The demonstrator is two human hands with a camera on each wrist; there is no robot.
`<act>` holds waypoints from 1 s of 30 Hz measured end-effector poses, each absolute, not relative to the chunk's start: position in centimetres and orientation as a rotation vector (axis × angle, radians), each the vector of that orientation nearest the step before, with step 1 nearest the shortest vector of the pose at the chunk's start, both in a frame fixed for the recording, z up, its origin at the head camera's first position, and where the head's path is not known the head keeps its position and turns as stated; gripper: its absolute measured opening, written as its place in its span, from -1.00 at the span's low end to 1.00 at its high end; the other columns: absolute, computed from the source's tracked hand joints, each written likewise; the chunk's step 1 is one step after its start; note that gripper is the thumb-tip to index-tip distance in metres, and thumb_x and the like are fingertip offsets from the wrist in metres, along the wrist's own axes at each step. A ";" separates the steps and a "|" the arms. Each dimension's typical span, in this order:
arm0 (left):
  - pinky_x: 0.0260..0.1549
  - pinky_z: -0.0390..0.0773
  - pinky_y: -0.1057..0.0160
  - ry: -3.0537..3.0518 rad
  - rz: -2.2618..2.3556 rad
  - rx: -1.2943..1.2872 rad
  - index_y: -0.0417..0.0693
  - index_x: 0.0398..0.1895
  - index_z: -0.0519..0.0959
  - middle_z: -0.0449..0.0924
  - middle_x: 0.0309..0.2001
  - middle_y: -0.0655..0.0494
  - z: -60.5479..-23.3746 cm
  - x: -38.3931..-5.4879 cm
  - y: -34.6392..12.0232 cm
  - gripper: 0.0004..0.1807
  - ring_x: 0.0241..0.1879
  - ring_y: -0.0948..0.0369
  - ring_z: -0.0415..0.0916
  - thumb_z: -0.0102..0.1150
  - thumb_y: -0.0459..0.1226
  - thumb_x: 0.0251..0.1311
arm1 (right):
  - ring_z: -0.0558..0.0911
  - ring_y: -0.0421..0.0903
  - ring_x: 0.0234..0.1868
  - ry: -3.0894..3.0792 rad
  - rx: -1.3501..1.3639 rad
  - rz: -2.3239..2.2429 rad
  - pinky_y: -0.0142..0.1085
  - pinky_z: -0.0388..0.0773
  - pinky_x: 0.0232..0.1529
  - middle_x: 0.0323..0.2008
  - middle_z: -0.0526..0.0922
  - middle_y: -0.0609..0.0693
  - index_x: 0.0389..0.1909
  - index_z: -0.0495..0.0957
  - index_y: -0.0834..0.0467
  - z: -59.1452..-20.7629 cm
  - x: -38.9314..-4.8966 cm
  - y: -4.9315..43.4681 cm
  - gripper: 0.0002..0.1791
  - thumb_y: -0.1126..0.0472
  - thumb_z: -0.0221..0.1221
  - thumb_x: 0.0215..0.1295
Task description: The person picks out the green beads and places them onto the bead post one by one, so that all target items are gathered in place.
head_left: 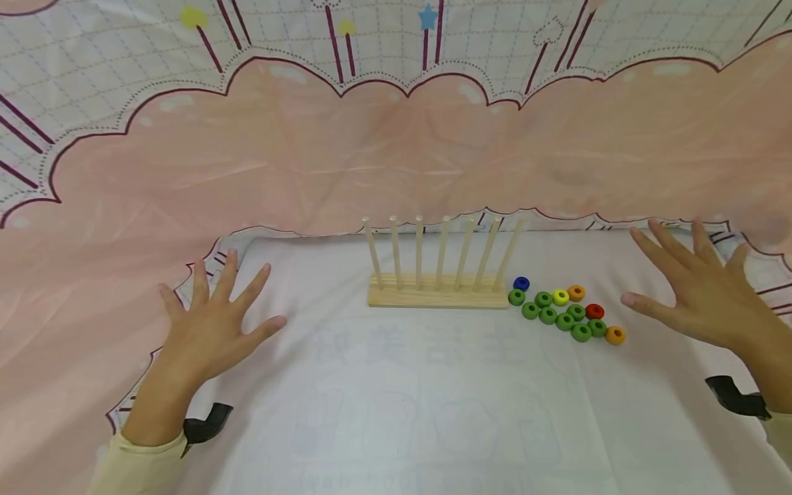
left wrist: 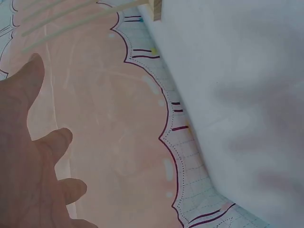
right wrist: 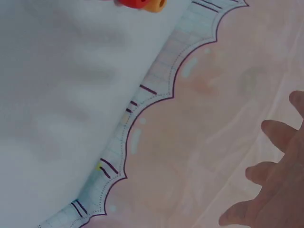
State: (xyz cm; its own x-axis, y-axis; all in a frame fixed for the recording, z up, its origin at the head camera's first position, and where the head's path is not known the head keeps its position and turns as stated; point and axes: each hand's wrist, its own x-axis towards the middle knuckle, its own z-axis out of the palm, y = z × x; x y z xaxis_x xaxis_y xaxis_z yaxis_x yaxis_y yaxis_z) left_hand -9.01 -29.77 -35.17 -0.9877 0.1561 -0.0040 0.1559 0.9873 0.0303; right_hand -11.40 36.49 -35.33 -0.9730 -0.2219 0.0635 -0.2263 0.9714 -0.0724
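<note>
My left hand (head_left: pixel 209 330) is spread wide at the left edge of the white sheet, holding nothing. On the other side, my right hand (head_left: pixel 705 292) has its fingers splayed too, to the right of the beads. Between them stands a wooden peg rack (head_left: pixel 438 297) with several thin upright pegs, no bead on any of them. Beside its right end lie several green beads (head_left: pixel 564 321), a blue bead (head_left: pixel 522 283), a yellow bead (head_left: pixel 560 297), a red bead (head_left: pixel 595 311) and two orange beads (head_left: pixel 615 335). The rack's end (left wrist: pixel 156 9) shows at the top of the left wrist view.
A white sheet (head_left: pixel 396 392) lies under the rack and beads. Behind it and along the left spreads a pink cloth (head_left: pixel 396 158) with a scalloped, patterned border. Black bands (head_left: pixel 207 423) show at both wrists, by the pale sleeves.
</note>
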 end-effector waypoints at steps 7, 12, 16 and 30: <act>0.31 -0.29 -0.66 3.126 0.326 0.358 0.34 0.67 -0.06 -0.35 0.68 -0.02 -36.2 -10.2 -29.2 -0.16 0.61 -0.33 -0.35 -0.07 0.29 0.43 | 0.08 0.49 0.53 -3.140 0.335 0.367 0.60 0.08 0.24 0.59 0.04 0.34 0.67 -0.21 -0.18 -36.4 -11.7 37.3 0.10 -0.27 0.27 0.30; 0.42 0.01 -0.46 3.051 0.775 0.470 0.14 0.64 0.08 -0.07 0.66 -0.05 -38.8 -12.0 -28.1 -0.24 0.62 -0.20 -0.10 0.04 0.08 0.49 | 0.38 0.47 0.33 -3.176 0.341 0.532 0.54 0.32 0.08 0.39 0.43 0.34 0.65 -0.02 -0.14 -38.4 -12.4 37.6 -0.04 -0.20 0.24 0.37; 0.41 0.25 -0.29 2.975 1.053 0.461 0.04 0.60 0.19 0.15 0.59 -0.06 -41.0 -13.7 -26.6 -0.33 0.56 -0.12 0.13 0.03 -0.01 0.53 | 0.44 0.41 0.30 -3.178 0.397 0.717 0.51 0.34 0.10 0.26 0.58 0.30 0.56 0.24 0.01 -40.2 -12.9 37.6 -0.24 -0.10 0.22 0.43; 0.48 0.25 -0.13 2.547 1.629 0.133 0.06 0.45 0.44 0.46 0.43 0.08 -44.8 -18.2 -20.0 -0.41 0.50 0.03 0.29 0.03 0.11 0.49 | 0.58 -0.38 -0.12 -3.250 0.380 1.171 -0.45 0.59 -0.12 -0.09 0.69 -0.04 -0.06 0.67 0.05 -42.9 -14.1 38.3 -0.77 0.06 0.36 0.33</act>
